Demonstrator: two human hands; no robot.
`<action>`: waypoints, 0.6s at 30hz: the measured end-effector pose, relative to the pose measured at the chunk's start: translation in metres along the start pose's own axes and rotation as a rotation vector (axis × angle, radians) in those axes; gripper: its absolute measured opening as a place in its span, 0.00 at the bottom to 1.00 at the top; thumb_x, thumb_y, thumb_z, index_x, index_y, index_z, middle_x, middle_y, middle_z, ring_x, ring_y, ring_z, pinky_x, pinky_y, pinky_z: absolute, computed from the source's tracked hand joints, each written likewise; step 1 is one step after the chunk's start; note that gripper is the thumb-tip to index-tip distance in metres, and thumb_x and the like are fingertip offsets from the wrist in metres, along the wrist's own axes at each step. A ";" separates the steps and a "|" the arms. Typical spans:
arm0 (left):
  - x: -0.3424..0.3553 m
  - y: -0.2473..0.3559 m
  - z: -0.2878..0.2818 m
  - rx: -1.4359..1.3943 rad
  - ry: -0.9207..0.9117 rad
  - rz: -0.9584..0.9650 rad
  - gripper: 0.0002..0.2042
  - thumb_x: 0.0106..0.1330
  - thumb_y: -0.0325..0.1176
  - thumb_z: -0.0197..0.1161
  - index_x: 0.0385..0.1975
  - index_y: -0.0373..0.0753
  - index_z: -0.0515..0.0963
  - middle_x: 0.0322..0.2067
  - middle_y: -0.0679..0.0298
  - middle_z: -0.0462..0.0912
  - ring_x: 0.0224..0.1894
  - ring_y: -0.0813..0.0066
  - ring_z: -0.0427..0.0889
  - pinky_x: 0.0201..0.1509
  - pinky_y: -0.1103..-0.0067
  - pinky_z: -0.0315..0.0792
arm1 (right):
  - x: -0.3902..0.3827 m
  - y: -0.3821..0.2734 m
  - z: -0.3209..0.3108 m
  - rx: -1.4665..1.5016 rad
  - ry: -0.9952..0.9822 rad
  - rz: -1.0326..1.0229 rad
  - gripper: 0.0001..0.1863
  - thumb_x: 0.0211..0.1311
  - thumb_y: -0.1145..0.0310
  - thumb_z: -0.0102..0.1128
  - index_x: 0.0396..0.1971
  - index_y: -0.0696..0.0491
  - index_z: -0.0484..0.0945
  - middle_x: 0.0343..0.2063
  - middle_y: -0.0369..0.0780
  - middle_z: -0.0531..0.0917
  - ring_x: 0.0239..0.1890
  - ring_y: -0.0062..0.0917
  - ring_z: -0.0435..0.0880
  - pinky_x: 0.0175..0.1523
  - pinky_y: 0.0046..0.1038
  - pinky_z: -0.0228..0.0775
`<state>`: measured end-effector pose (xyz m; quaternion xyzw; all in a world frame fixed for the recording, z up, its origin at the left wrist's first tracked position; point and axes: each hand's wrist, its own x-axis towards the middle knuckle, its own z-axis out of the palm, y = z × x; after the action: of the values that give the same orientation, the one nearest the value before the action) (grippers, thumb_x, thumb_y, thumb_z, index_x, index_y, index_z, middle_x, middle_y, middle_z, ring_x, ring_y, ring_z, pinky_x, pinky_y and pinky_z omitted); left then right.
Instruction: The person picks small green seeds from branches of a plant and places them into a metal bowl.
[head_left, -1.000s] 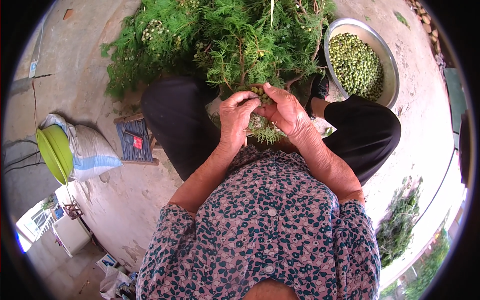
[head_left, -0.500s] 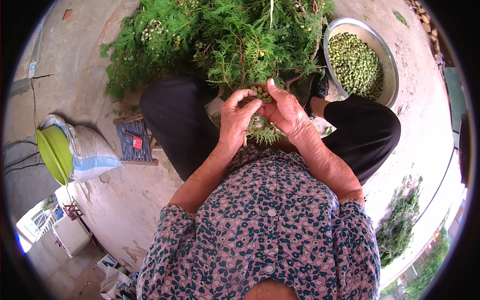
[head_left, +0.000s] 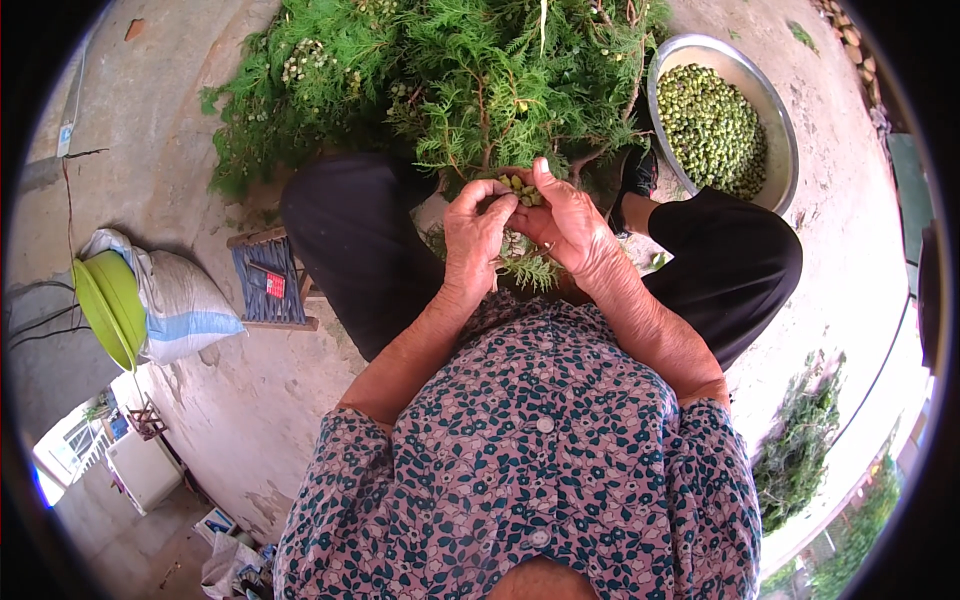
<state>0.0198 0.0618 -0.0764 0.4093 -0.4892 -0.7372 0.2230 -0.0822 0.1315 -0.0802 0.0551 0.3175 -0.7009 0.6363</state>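
Note:
My left hand is closed, thumb and forefinger pinched together, with a leafy evergreen sprig hanging below and between the hands. Part of the sprig's stem is hidden by the fingers. Curled beside it, my right hand cups a small handful of green seed cones, its thumb raised. The two hands meet at the fingertips, over my lap. Just beyond them lies a big heap of cut evergreen branches, some bearing pale cones.
A wide metal basin holding many green cones stands at the far right. On the left are a low woven stool with a small red packet on it, a white sack and a lime-green basin. More branches lie at right.
My left hand has shifted slightly, its thumb and fingertips moving a little at the cones. My right hand stays nearly still, and the sprig hangs in about the same place.

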 end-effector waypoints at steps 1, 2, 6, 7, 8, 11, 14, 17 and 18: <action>0.000 0.000 -0.001 -0.002 0.001 -0.018 0.05 0.54 0.21 0.57 0.30 0.32 0.73 0.27 0.66 0.75 0.28 0.82 0.72 0.32 0.86 0.67 | 0.001 0.000 -0.001 0.022 -0.008 -0.001 0.28 0.61 0.51 0.45 0.47 0.64 0.66 0.43 0.47 0.73 0.44 0.32 0.75 0.52 0.34 0.67; 0.000 -0.001 -0.002 -0.001 0.001 -0.018 0.05 0.54 0.21 0.57 0.30 0.32 0.73 0.27 0.66 0.75 0.28 0.82 0.72 0.32 0.86 0.67 | 0.002 0.001 -0.002 0.022 -0.008 -0.001 0.28 0.61 0.51 0.45 0.47 0.64 0.66 0.43 0.47 0.73 0.44 0.32 0.75 0.52 0.34 0.67; 0.001 -0.004 -0.008 -0.030 -0.049 0.043 0.04 0.56 0.25 0.56 0.30 0.34 0.71 0.28 0.68 0.73 0.31 0.83 0.70 0.36 0.85 0.65 | 0.006 0.001 -0.009 0.037 -0.019 0.013 0.28 0.61 0.51 0.45 0.47 0.62 0.67 0.42 0.46 0.75 0.43 0.30 0.75 0.50 0.31 0.68; 0.001 -0.003 -0.009 -0.012 -0.079 0.076 0.04 0.57 0.27 0.55 0.29 0.34 0.71 0.28 0.68 0.73 0.32 0.83 0.70 0.38 0.85 0.65 | 0.007 0.001 -0.010 0.023 -0.019 0.018 0.27 0.61 0.51 0.45 0.47 0.62 0.67 0.42 0.45 0.75 0.43 0.29 0.75 0.49 0.30 0.69; 0.001 -0.003 -0.010 -0.012 -0.079 0.077 0.04 0.57 0.27 0.55 0.29 0.34 0.71 0.28 0.68 0.73 0.32 0.83 0.70 0.38 0.85 0.65 | 0.007 0.001 -0.010 0.023 -0.019 0.017 0.27 0.61 0.51 0.45 0.47 0.62 0.67 0.42 0.45 0.75 0.43 0.29 0.75 0.49 0.30 0.69; 0.001 0.000 -0.013 -0.031 -0.067 -0.019 0.05 0.58 0.29 0.55 0.31 0.36 0.72 0.29 0.69 0.75 0.34 0.82 0.71 0.40 0.84 0.65 | 0.006 0.000 -0.010 -0.002 -0.007 0.029 0.26 0.62 0.52 0.44 0.47 0.60 0.68 0.42 0.44 0.75 0.42 0.27 0.76 0.47 0.29 0.69; 0.001 0.001 -0.014 -0.119 -0.050 -0.107 0.05 0.57 0.27 0.56 0.33 0.37 0.72 0.30 0.69 0.75 0.34 0.82 0.71 0.40 0.84 0.66 | 0.006 0.001 -0.012 -0.013 0.022 0.026 0.25 0.62 0.52 0.44 0.47 0.60 0.68 0.42 0.44 0.75 0.41 0.27 0.76 0.47 0.29 0.69; -0.001 0.003 -0.009 -0.089 -0.034 -0.042 0.08 0.55 0.23 0.58 0.34 0.36 0.72 0.31 0.68 0.75 0.34 0.82 0.72 0.40 0.84 0.68 | 0.005 0.000 -0.009 0.018 0.003 0.016 0.24 0.63 0.54 0.43 0.46 0.61 0.68 0.42 0.45 0.75 0.42 0.29 0.76 0.48 0.30 0.69; -0.003 0.007 -0.006 -0.063 -0.066 -0.032 0.09 0.54 0.20 0.59 0.35 0.36 0.72 0.31 0.67 0.75 0.34 0.81 0.73 0.39 0.84 0.69 | 0.002 -0.001 -0.005 0.021 -0.009 0.010 0.24 0.64 0.54 0.43 0.46 0.62 0.68 0.42 0.46 0.75 0.43 0.30 0.75 0.49 0.31 0.69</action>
<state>0.0262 0.0580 -0.0703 0.3854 -0.4662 -0.7688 0.2076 -0.0858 0.1323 -0.0851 0.0604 0.3071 -0.7011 0.6407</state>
